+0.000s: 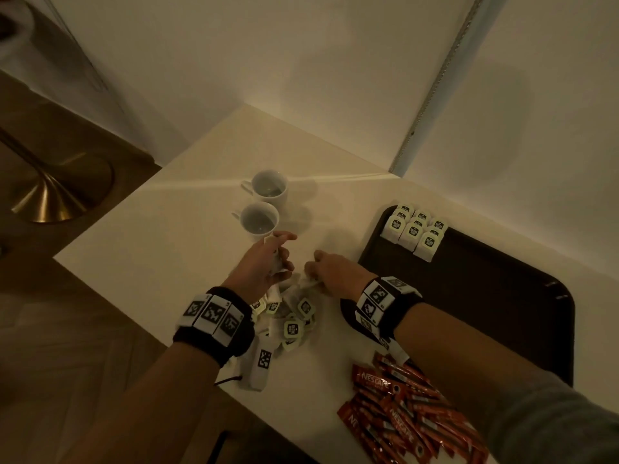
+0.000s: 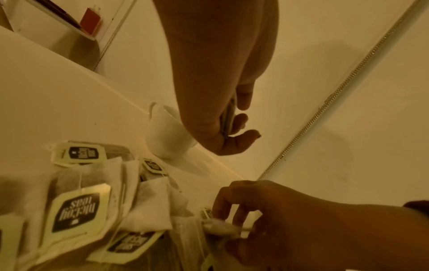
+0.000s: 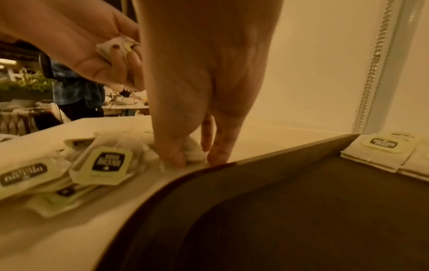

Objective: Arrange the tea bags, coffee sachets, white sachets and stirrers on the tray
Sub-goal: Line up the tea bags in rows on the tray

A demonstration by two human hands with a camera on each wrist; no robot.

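On tray, nine tea bags; beside it, two cups.

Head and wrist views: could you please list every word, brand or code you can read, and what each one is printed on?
"NESCAFE": red coffee sachets heaped on the white table.
"McCoy teas", seen upside down: pale paper tag of a tea bag in the loose pile.
Black-and-white square codes, no words: white marker blocks on the black wristbands.
Tags on the tea bags stacked on the dark tray: too small to read.
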